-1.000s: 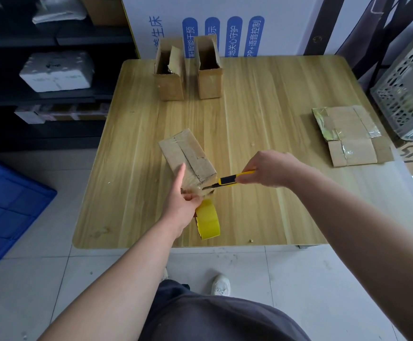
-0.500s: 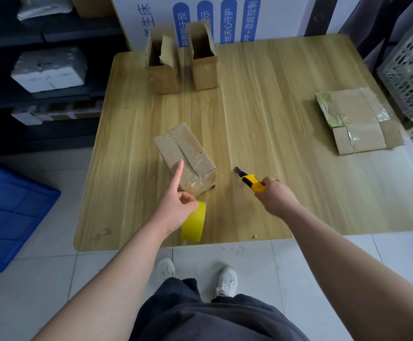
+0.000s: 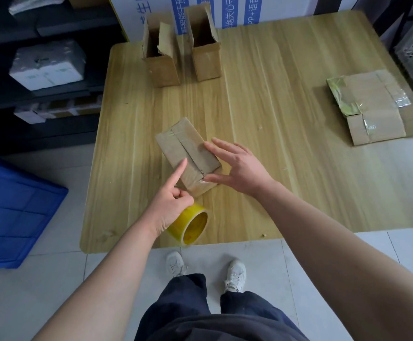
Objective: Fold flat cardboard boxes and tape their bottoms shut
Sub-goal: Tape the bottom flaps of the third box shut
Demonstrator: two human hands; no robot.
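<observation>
One small taped box (image 3: 188, 153) near the table's (image 3: 274, 119) front edge: light, crushable, slick tape, so grip the long side walls; left hand (image 3: 173, 207) holds the tape roll (image 3: 193, 226) with index finger on box, right hand (image 3: 239, 166) open at its right side.

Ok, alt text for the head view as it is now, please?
The left hand, holding a yellow tape roll, rests its index finger on a taped cardboard box on a wooden table; the open right hand spreads at the box's near right corner. Two open-topped boxes stand at the far edge, flattened cardboard to the right.
</observation>
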